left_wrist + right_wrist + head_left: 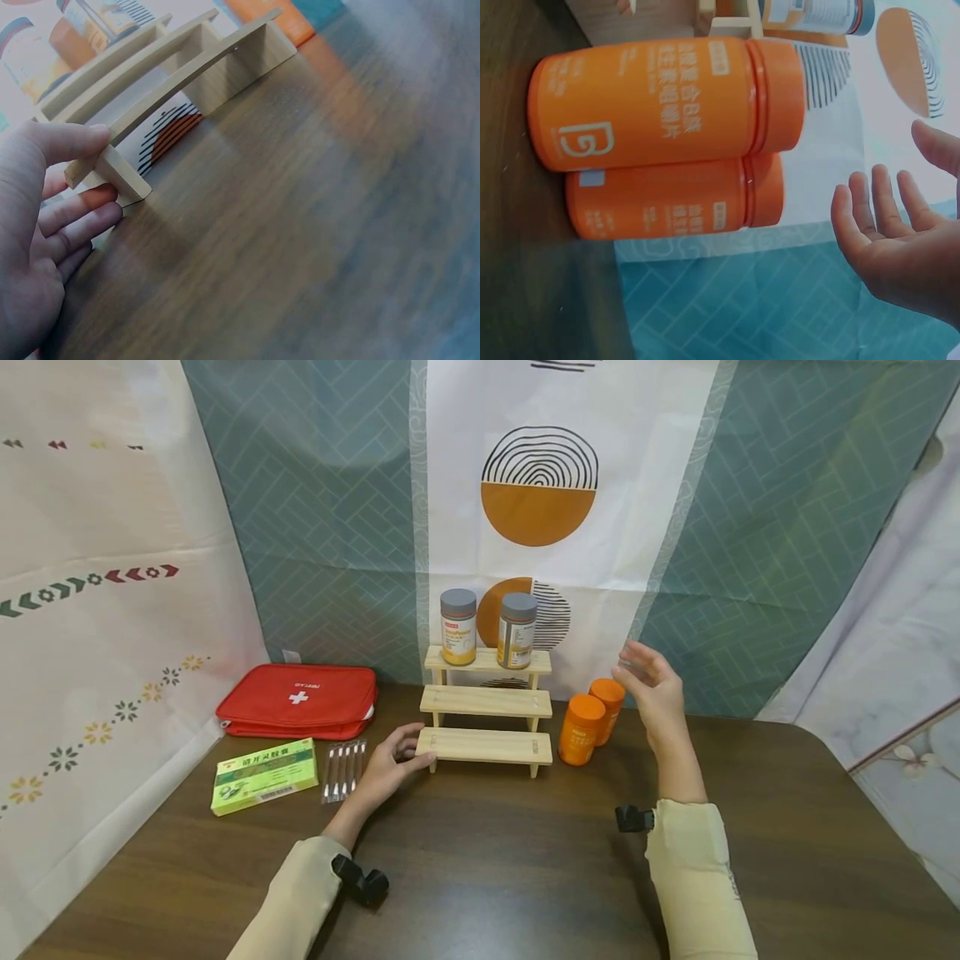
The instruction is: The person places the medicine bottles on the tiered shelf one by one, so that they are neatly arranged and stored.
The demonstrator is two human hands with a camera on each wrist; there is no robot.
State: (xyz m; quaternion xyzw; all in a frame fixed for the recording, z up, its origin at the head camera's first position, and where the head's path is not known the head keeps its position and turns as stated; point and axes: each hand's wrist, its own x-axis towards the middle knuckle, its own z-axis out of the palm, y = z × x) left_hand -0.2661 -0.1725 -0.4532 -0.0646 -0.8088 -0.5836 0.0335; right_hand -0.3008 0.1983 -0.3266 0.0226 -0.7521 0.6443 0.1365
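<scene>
A three-step wooden display stand (483, 743) stands mid-table. On its top step are two grey-capped bottles, a left one (458, 628) and a right one (517, 633). My left hand (392, 766) grips the left end of the lowest step; in the left wrist view the thumb lies on the board and the other fingers are below it. To the right of the stand, two orange bottles stand side by side, a nearer one (581, 732) and a farther one (608, 702). My right hand (654, 693) is raised beside them with fingers spread loosely, holding nothing.
A red first-aid pouch (300, 702) lies at the back left. In front of it are a green-yellow medicine box (265, 775) and a clear pack of swabs (344, 772). A patterned curtain (337, 527) hangs behind the dark wooden table (510, 877).
</scene>
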